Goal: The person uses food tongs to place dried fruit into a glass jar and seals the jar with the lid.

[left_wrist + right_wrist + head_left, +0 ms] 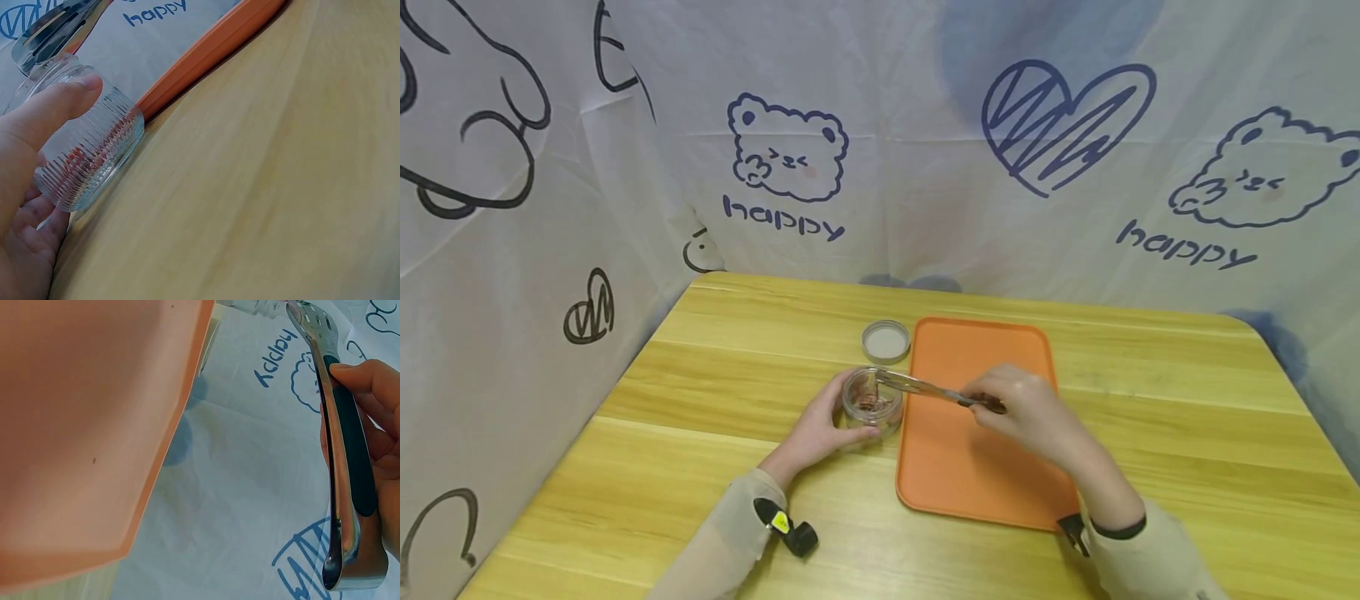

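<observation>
My left hand [816,429] grips a clear ribbed jar [106,144] by its side, standing on the table at the left edge of the orange tray. Small reddish pieces [78,159] lie in the bottom of the jar. Metal tongs [353,450] with black grips and slotted heads are held in my right hand [1030,412], above the tray. Their heads [891,381] are over the jar's mouth, close together. Whether anything is between them cannot be made out.
A round lid [886,342] lies on the table just behind the jar. The orange tray [977,467] takes up the middle of the wooden table [1187,450]; a tiny dark speck [94,460] is on it. Printed cloth [917,208] hangs behind and at the left.
</observation>
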The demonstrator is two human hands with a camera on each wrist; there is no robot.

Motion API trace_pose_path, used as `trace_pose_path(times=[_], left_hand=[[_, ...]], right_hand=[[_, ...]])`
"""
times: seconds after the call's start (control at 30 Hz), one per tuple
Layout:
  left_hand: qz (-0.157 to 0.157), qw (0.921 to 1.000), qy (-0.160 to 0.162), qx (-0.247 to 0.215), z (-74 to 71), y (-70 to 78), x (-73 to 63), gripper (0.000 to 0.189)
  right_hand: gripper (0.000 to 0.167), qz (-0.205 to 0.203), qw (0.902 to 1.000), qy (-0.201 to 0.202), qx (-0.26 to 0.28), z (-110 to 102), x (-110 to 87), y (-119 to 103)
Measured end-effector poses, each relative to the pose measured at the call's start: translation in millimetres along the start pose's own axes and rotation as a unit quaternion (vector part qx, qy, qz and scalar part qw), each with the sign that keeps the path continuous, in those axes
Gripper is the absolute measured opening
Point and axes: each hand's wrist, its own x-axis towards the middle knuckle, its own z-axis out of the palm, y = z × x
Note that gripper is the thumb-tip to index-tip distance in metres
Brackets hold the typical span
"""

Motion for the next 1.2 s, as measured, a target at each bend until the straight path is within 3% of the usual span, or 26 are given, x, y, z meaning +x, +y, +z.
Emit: trace_pose_path(times=[0.53,1.03,1.2], left_hand=[[-0.003,1.0000,0.002,-0.003,-0.6,0.2,0.9,0.083],[-0.003,1.0000,0.002,-0.002,-0.4,-3.6,1.0,0.084],[-0.006,1.0000,0.007,0.000,0.4,-28.2,3.7,0.086]], right_hand=[[0.022,0.011,0.9999,0.006,-0.002,0,-5.0,0],[0.031,0.089,0.9955,-0.009,0.029,-7,-17.2,-2],[0.034,0.143,0.9887,0.005,0.046,-11,-22.9,-2]])
